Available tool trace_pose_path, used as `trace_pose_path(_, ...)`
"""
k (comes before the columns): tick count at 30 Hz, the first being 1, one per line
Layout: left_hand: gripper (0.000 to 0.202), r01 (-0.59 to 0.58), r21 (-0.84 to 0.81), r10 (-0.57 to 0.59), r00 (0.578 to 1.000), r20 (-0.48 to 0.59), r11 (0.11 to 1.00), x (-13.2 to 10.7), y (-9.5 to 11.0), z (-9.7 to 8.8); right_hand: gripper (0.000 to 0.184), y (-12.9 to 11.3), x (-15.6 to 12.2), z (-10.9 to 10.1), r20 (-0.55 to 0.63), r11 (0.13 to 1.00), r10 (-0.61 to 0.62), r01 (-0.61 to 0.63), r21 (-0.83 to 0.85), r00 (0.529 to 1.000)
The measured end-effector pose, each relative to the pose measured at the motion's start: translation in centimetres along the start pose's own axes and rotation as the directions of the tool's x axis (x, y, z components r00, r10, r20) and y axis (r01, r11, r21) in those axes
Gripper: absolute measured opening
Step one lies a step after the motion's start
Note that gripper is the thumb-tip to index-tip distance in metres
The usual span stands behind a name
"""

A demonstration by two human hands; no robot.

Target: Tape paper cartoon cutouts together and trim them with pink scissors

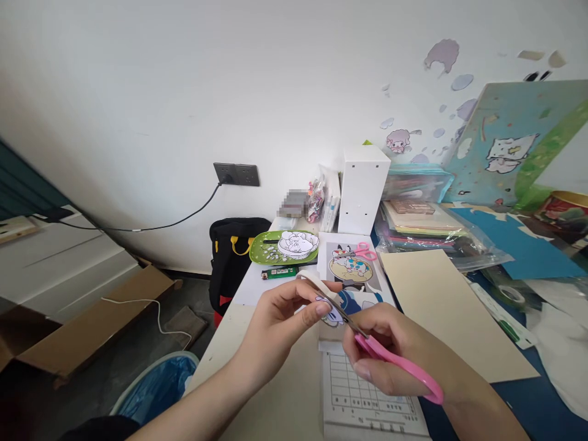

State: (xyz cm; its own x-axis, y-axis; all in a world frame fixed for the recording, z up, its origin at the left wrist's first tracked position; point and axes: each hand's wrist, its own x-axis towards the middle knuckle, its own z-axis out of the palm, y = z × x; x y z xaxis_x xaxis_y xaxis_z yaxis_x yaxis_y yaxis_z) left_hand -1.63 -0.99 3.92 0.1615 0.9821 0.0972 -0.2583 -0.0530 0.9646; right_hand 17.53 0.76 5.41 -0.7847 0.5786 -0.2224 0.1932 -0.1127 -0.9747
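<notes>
Fingers (321, 305) of the left hand (280, 318) are pinching a small paper cutout (331, 315) printed with a cartoon figure, thumb on the near side and forefinger on top. A curling white paper offcut (313, 279) is arching over those fingers and hanging from the cutout's upper edge. The right hand (390, 355) is closing around the pink handles of a pair of scissors (390, 358), with the fingers wrapping through and over the loops. The scissor blades are pointing up and left from the right fingers and are meeting the cutout just beside the left fingertips; how far the blades are parted cannot be told.

Directly below both hands, a printed grid sheet (367, 398) is lying flat on the pale desk (285, 404). Just beyond the fingers, a colour-printed cartoon sheet (351, 269) is lying with a second pair of pink scissors (362, 251) resting on its upper edge. To the left of that sheet, a green tray (264, 248) is holding more cutouts, and a small green box (280, 272) is lying just in front of it. To the right of the right hand, a large beige card sheet (441, 306) is lying on a blue surface. A white storage box (362, 187) is standing against the wall beyond the sheets.
</notes>
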Motion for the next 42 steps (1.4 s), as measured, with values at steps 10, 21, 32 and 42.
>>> trace_pose_path(10,0.010,-0.041,0.065,0.042,0.999,-0.002,0.997,-0.1,-0.1,0.0,0.006,0.1,-0.1,0.1,-0.048,0.999,0.002,-0.005,-0.054,0.999)
trace_pose_path(21,0.010,-0.068,0.180,0.068,0.998,0.006,0.981,-0.2,0.3,-0.2,0.010,0.0,-0.2,0.0,-0.057,0.997,0.008,-0.012,-0.071,0.998)
trace_pose_path(32,0.009,-0.051,0.244,0.039,0.998,0.054,0.969,-0.3,0.7,-0.3,0.019,-0.7,-0.5,-0.3,-0.029,0.988,0.099,-0.102,-0.119,0.995)
trace_pose_path(42,0.006,-0.081,0.285,0.061,0.995,0.076,0.955,-0.1,0.7,-0.7,0.018,-0.8,-0.4,-0.6,-0.018,0.987,0.103,-0.104,-0.119,0.995)
